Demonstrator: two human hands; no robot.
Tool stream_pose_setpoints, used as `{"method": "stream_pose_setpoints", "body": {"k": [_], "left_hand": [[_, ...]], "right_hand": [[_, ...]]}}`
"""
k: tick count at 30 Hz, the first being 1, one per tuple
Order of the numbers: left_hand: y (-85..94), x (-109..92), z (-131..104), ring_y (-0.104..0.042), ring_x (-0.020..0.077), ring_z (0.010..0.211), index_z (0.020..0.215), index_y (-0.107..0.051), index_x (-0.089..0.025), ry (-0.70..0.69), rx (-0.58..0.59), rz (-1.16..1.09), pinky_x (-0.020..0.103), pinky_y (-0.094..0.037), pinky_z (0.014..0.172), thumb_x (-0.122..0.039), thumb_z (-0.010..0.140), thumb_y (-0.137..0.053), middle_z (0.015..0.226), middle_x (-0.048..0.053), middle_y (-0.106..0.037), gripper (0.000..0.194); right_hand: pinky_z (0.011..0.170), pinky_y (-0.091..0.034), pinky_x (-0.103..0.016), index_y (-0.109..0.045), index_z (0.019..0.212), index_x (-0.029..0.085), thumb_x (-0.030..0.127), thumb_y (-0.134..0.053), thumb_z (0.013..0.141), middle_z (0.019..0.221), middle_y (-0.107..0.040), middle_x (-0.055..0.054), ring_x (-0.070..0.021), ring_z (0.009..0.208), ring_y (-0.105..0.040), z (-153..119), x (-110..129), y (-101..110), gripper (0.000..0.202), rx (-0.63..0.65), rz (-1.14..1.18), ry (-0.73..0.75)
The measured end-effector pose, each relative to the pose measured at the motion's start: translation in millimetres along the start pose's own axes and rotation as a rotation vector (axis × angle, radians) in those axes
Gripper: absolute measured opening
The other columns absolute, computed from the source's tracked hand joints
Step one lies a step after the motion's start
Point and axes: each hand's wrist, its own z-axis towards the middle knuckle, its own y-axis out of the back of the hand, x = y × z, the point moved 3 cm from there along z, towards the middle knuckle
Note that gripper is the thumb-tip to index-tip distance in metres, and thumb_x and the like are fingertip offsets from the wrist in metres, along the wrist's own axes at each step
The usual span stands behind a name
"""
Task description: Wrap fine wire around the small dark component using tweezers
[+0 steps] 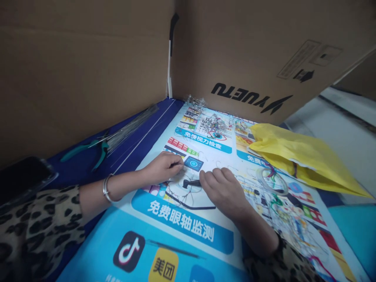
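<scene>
My left hand (167, 166) is closed in a pinch over the printed poster (188, 231); what lies between its fingertips is too small to make out. A little to its right, my right hand (225, 192) is curled into a fist. From the thumb side of that fist a small dark tool with a T-shaped end (189, 183) sticks out towards the left hand. Thin wires (176, 192) loop loosely on the poster below the two hands. A gap separates the hands.
Pliers with teal handles (102, 154) and a bundle of thin metal wires (132, 127) lie at left, near a dark phone (25, 180). Cardboard walls (88, 70) stand behind. Tangled wire scraps (216, 123), a tape roll (283, 188) and a yellow bag (305, 152) lie beyond and at right.
</scene>
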Motion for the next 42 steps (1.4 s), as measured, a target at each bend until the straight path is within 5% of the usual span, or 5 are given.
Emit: {"method": "stream_pose_setpoints", "body": {"k": [26,42], "left_hand": [[-0.2,0.7,0.0,-0.049,0.0098,0.061,0.067,-0.055,-0.015,0.010,-0.005,-0.033,0.022,-0.036,0.064,-0.012,0.078,-0.043,0.063,-0.003,-0.056,0.017],[-1.3,2.3,0.3,-0.049,0.0096,0.062,0.068,-0.056,-0.015,-0.005,-0.006,-0.028,0.022,-0.036,0.065,-0.010,0.078,-0.045,0.064,-0.003,-0.056,0.016]], "right_hand": [[0.076,-0.030,-0.035,-0.058,0.097,0.013,0.013,-0.043,0.085,0.078,-0.057,-0.006,-0.0167,0.076,-0.045,-4.1,-1.3,0.6,0.019,-0.030,0.003,-0.031],[0.068,-0.029,-0.035,-0.060,0.086,0.015,0.012,-0.041,0.086,0.069,-0.053,-0.004,-0.0161,0.069,-0.040,-2.6,1.5,-4.8,0.019,-0.027,0.051,-0.023]]}}
